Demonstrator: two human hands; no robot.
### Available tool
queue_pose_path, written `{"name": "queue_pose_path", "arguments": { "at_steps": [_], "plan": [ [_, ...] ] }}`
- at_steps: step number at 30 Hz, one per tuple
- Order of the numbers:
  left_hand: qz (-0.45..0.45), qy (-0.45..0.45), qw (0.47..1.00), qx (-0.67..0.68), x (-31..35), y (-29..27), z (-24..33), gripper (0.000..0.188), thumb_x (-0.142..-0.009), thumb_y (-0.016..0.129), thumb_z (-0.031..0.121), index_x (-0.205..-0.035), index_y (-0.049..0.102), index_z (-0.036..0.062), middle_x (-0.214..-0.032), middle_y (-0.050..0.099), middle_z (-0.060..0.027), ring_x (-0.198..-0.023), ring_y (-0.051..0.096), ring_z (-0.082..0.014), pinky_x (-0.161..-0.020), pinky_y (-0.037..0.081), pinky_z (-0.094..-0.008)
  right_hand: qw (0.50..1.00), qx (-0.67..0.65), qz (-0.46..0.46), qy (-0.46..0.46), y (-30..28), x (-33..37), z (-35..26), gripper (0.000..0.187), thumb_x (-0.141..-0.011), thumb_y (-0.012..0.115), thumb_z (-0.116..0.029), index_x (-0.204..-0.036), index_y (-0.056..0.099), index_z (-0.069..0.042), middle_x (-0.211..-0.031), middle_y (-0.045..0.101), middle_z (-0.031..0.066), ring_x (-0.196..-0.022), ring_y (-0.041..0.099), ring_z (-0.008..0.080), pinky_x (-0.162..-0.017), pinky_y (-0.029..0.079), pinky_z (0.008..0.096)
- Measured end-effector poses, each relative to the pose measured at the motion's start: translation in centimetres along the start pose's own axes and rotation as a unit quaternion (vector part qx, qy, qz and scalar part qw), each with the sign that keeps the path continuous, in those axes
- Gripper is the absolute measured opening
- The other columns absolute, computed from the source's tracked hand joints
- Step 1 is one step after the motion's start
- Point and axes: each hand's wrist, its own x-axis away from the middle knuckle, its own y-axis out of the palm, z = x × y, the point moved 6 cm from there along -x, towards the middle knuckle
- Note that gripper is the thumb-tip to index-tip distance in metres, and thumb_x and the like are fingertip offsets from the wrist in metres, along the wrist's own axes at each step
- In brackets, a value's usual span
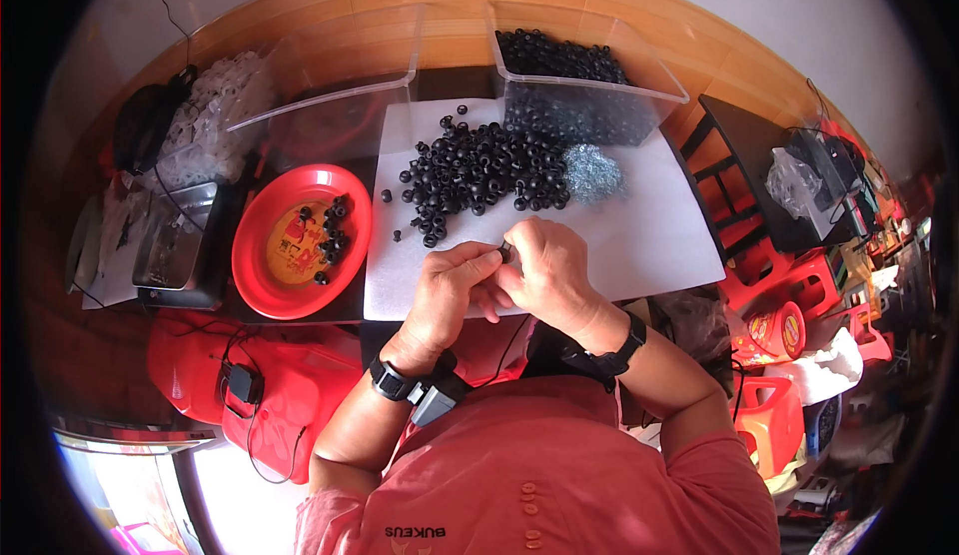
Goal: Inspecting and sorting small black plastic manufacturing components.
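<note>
- Small black part [506, 252]: between right hand [552, 270] and left hand [452, 290]; long axis, we cannot tell.
- Right hand: pinching it.
- Left hand: fingertips at it, grip unclear; nearer the red plate [252, 252].

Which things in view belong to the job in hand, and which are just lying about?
Seemingly in the job:
small dark piece between left hand and right hand
black pieces on white sheet
silvery heap beside them
red plate holding black pieces
clear bin of black pieces

Apparently just lying about:
red seat at left
clear bag on dark side table
red tub
</note>
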Motion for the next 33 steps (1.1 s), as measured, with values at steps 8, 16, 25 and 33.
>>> {"name": "queue_pose_path", "arguments": {
  "at_steps": [8, 16, 25, 33],
  "plan": [
    [-0.02, -0.002, 1.0, -0.006, 0.1, 0.1, -0.2, 0.021, -0.098, 0.054, 0.012, -0.102, 0.063, -0.0068, -0.077, 0.067, -0.0106, -0.058, 0.063, -0.0138, -0.043, 0.048, -0.0223, 0.998, -0.009, -0.021, -0.051, 0.0, -0.4, -0.3, 0.03, -0.066, 0.072, -0.013, -0.082, 0.048, -0.007, -0.07, 0.054, 0.0082, -0.06, 0.056, 0.0304, -0.056, 0.044, 0.043],
    [-0.03, 0.026, 0.999, -0.036, 0.1, 0.2, -0.1, 0.019, -0.096, 0.054, 0.01, -0.099, 0.064, -0.0063, -0.073, 0.066, -0.0084, -0.056, 0.062, -0.0114, -0.042, 0.046, -0.0208, 0.999, -0.018, 0.027, -0.04, 0.6, 1.1, -0.7, 0.028, -0.067, 0.071, -0.011, -0.081, 0.048, -0.007, -0.067, 0.053, 0.0086, -0.058, 0.056, 0.0308, -0.052, 0.044, 0.0438],
    [0.045, 0.054, 0.997, -0.031, 1.4, -0.9, 1.8, 0.018, -0.091, 0.06, 0.01, -0.099, 0.066, -0.0059, -0.078, 0.068, -0.0104, -0.058, 0.063, -0.0139, -0.045, 0.047, -0.0233, 0.974, -0.203, -0.026, 0.094, 1.2, 1.0, 0.2, 0.037, -0.074, 0.079, -0.015, -0.103, 0.057, -0.006, -0.07, 0.058, 0.0086, -0.062, 0.061, 0.0259, -0.056, 0.049, 0.0357],
    [0.313, 0.279, 0.85, -0.319, 4.3, -11.8, 10.4, 0.021, -0.077, 0.068, -0.001, -0.097, 0.068, -0.0046, -0.089, 0.068, -0.0082, -0.071, 0.062, -0.0133, -0.063, 0.05, -0.0269, 0.984, -0.081, -0.061, 0.143, 0.3, 0.2, 4.9, 0.019, -0.081, 0.074, -0.018, -0.093, 0.063, -0.008, -0.074, 0.064, 0.01, -0.065, 0.066, 0.0273, -0.057, 0.05, 0.0384]
  ]
}}
